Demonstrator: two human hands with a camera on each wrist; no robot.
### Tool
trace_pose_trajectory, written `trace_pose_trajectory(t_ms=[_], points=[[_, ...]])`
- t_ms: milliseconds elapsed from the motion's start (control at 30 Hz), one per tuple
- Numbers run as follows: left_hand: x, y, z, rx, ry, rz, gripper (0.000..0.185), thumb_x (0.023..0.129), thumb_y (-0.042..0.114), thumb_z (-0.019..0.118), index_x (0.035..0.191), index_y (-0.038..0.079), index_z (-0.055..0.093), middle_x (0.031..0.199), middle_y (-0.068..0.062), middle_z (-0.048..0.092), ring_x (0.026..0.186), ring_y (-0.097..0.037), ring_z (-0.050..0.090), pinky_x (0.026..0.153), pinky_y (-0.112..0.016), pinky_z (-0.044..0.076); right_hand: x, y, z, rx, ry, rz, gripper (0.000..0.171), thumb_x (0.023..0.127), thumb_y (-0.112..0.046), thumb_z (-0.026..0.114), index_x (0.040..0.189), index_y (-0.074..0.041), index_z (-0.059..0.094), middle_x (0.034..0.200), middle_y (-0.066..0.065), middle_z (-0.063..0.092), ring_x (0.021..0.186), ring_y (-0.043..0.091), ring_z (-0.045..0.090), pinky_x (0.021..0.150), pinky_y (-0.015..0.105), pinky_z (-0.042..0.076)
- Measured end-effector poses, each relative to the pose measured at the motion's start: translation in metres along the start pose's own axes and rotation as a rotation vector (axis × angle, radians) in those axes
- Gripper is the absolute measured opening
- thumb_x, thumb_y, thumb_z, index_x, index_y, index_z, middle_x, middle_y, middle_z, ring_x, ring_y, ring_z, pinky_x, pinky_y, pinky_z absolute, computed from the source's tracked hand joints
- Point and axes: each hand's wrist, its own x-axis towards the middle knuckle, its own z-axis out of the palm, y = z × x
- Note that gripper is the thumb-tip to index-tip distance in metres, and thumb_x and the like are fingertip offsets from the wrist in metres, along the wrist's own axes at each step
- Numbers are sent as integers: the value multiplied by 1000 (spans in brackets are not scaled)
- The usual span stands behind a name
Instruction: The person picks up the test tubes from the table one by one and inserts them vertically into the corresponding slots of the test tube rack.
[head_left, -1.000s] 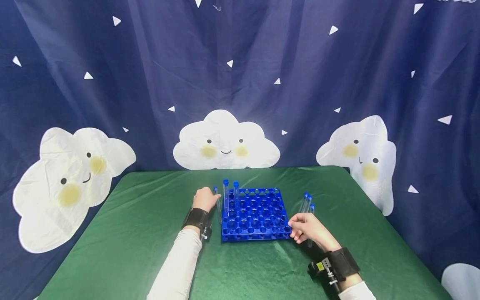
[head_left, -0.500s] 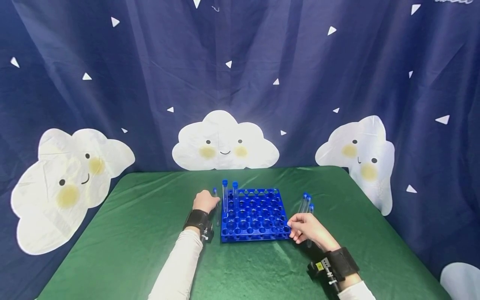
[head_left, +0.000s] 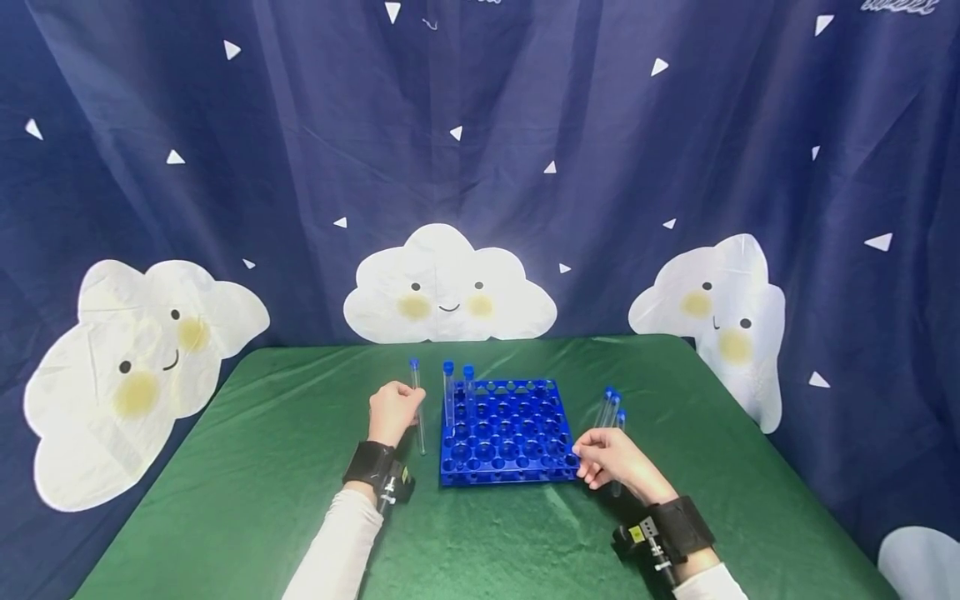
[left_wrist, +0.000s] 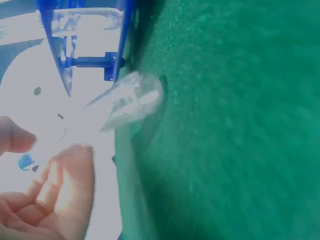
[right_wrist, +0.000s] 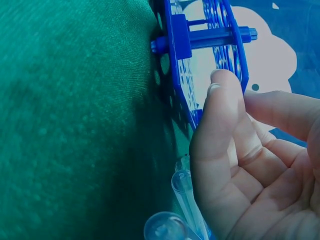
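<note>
- Fingers [head_left: 408, 403] of the left hand [head_left: 392, 412] curl round a clear test tube [head_left: 417, 408], pinching it about halfway up, just left of the blue rack [head_left: 506, 432]; the left wrist view shows a fingertip and thumb closed on the glass.
- That tube stands nearly upright, its long axis vertical, blue cap [head_left: 413, 363] at the top and rounded end pointing down at the green tablecloth [head_left: 247, 467]; whether the tip touches the cloth I cannot tell.
- To handle it well, I judge the grip should stay light and mid-length, keeping the tube plumb so the rounded end leads and nothing knocks the two capped tubes [head_left: 457, 385] standing in the rack's far left corner.
- Right of these, the rack sits flat, most of its holes showing no tube.
- At the rack's near right corner, the right hand [head_left: 609, 460] rests with thumb and forefinger against the blue frame, fingers relaxed rather than clenched, steadying it.
- Beside that hand, spare tubes [head_left: 613, 414] lie on the cloth, caps pointing away from the person.
</note>
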Motion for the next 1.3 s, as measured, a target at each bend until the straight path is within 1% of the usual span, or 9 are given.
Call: trace_pose_trajectory(t_ms=[67,167,300,400,600,733,1000,1133,1300], points=[[-5,2,-4,-71,22,21,20,84,26,66,83,5,65,71,-10,72,49,-12,65,51,-26,55,0,0,0,-2,0,0,24,98,-11,54,105,12,57,67,4,63,57,11,59,54,28,57],[-12,7,-11,-116,67,72,18,84,24,66,86,7,64,78,-11,72,52,-11,66,52,-26,56,0,0,-1,1,-3,0,25,98,-11,54,105,12,56,67,4,63,57,11,59,54,29,57],[-21,17,-19,-127,172,190,14,84,21,69,85,8,64,77,-8,71,59,-13,66,56,-24,55,0,1,-1,6,-2,1,24,98,-11,55,105,12,57,67,4,63,56,11,59,54,29,57],[-28,27,-24,-150,227,274,12,83,18,70,86,8,63,78,-6,71,65,-15,66,60,-22,54,-1,2,-2,4,2,1,24,98,-11,54,105,11,57,67,3,63,56,10,59,53,28,57],[-43,51,-22,-229,271,407,14,80,12,71,88,7,61,79,-6,71,69,-18,67,63,-26,55,0,3,-2,6,-1,2,24,98,-11,54,105,12,57,67,3,63,57,10,59,54,28,57],[-54,66,-13,-291,255,472,16,79,9,72,89,6,60,80,-7,69,72,-18,68,62,-25,58,0,3,-2,14,-3,12,22,98,-11,54,103,10,57,67,3,64,57,10,59,54,27,56],[-72,82,14,-350,134,540,17,80,6,71,92,7,59,84,-7,68,76,-17,68,65,-22,59,1,6,-1,16,-10,8,21,98,-11,54,103,10,58,66,3,64,56,10,59,54,27,56],[-76,85,25,-327,97,570,16,82,6,69,93,7,58,86,-6,67,77,-15,67,68,-22,59,1,8,0,14,-7,13,21,97,-11,55,103,9,58,66,3,64,56,10,59,54,27,56],[-75,86,35,-269,95,602,15,84,6,68,94,7,58,88,-6,68,77,-13,67,70,-22,59,1,7,0,6,4,8,21,97,-10,55,103,10,58,67,3,64,56,10,60,54,27,56]])
